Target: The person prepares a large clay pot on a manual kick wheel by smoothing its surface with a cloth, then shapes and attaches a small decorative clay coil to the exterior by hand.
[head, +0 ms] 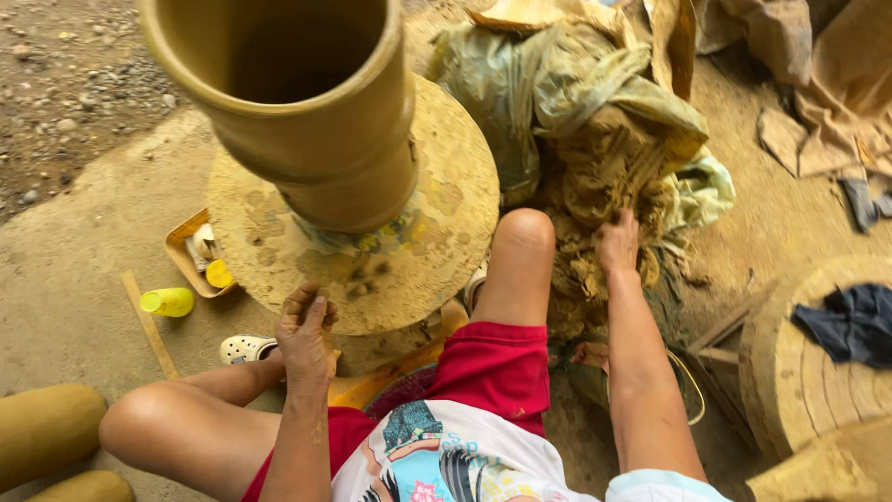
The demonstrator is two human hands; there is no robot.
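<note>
A tall yellowish clay pot [316, 112] stands on a round, clay-smeared wheel [455, 232] in front of me. My left hand [305, 335] hovers at the wheel's near edge, fingers bunched together and muddy, with nothing seen in them. My right hand [617, 244] reaches to the right of my bare knee [522, 251] and digs its fingers into a heap of wet clay [604, 167] wrapped in plastic sheeting [520, 84]. I sit low in red shorts with my legs around the wheel.
A small tray [186, 256] with tools and a yellow cup [168, 301] lie on the ground left of the wheel, beside a wooden stick [149, 323]. Clay forms [46, 432] lie bottom left. A wooden round [808, 372] with a dark cloth [850, 321] stands right.
</note>
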